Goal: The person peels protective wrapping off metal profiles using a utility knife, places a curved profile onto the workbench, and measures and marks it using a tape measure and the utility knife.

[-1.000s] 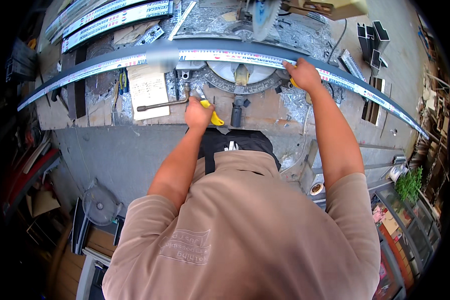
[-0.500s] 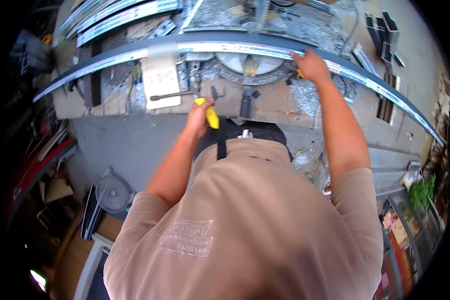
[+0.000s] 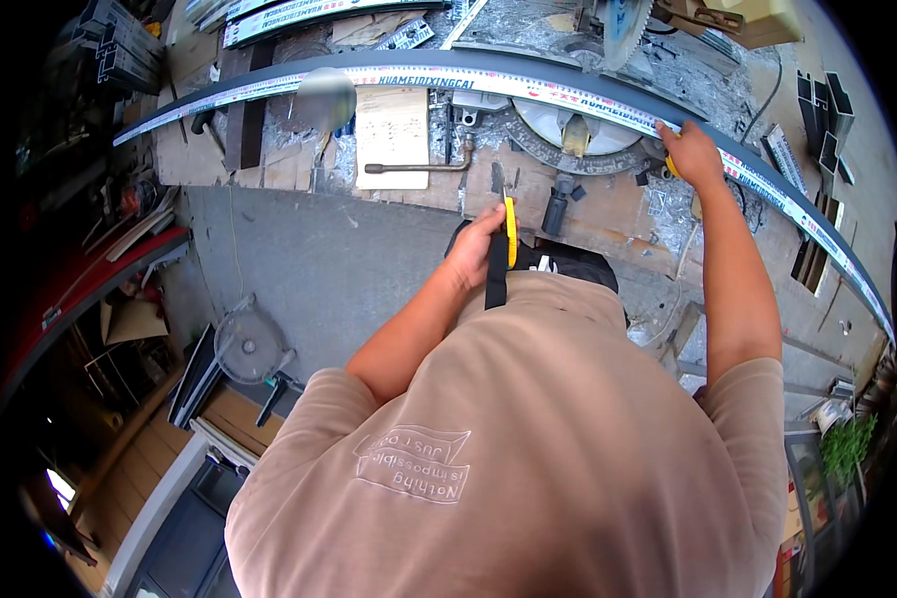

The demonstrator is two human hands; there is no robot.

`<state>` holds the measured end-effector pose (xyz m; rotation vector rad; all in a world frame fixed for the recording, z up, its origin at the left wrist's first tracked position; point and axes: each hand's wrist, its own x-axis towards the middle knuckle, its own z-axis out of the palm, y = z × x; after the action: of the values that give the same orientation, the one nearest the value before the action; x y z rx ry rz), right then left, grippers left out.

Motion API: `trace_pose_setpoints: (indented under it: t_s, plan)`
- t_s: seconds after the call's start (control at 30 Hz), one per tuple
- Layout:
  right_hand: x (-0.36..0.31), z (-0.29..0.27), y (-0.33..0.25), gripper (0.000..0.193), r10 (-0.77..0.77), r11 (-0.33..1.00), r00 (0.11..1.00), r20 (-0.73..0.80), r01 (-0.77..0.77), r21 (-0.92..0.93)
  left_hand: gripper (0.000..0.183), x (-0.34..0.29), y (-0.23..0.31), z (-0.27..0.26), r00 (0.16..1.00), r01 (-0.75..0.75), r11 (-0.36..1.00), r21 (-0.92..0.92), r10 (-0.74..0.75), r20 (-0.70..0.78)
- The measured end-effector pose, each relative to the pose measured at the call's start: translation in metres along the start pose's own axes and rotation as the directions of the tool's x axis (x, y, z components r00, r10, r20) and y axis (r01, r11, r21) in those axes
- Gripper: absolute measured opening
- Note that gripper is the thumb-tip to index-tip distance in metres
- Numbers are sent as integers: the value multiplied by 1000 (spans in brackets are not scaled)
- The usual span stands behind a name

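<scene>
My left hand (image 3: 476,244), near my waist, is closed around a slim yellow-handled tool (image 3: 511,231) with a thin metal tip pointing away from me. What kind of tool it is I cannot make out. My right hand (image 3: 696,154) grips the near edge of a long dark metal profile (image 3: 498,72) covered with a printed white film strip. Something small and yellow (image 3: 673,167) shows under that hand, mostly hidden. The profile lies across the bench, over the round base (image 3: 568,140) of a mitre saw, whose toothed blade (image 3: 623,35) stands beyond it.
On the wooden bench (image 3: 364,219) lie a paper sheet (image 3: 391,125) and an L-shaped socket wrench (image 3: 417,167). The saw's dark handle (image 3: 558,206) juts toward me. Dark profile offcuts (image 3: 825,120) stand at the right. Behind me on the left is a round fan (image 3: 252,344).
The view has shifted, so the bench appears further right and turned. My left hand has turned the yellow tool, its tip now pointing toward the bench. My right hand stays on the profile.
</scene>
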<state>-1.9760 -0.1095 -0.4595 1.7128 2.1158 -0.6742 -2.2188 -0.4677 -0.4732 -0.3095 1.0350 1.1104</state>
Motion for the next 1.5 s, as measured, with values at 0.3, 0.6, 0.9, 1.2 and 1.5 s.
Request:
trace_pose_setpoints:
  t_s: [0.3, 0.6, 0.9, 1.2, 1.5]
  plan:
    - [2, 4, 3, 74, -20, 1000, 1000, -21, 21, 1, 36, -4, 25, -33, 927, 37, 961, 274, 70, -368]
    - [1, 2, 3, 74, -24, 1000, 999, -29, 24, -4, 44, 5, 37, -61, 920, -59, 986, 157, 115, -376]
    - [2, 4, 5, 75, -40, 999, 999, -27, 40, 3, 40, -8, 59, -40, 921, -306, 946, 101, 322, -219]
    - [4, 3, 5, 76, -26, 999, 999, -22, 26, -21, 38, -11, 62, -24, 915, -342, 933, 114, 358, -185]
    - [2, 3, 4, 77, -27, 1000, 999, -26, 27, -6, 32, -10, 65, -25, 928, -360, 933, 22, 360, -95]
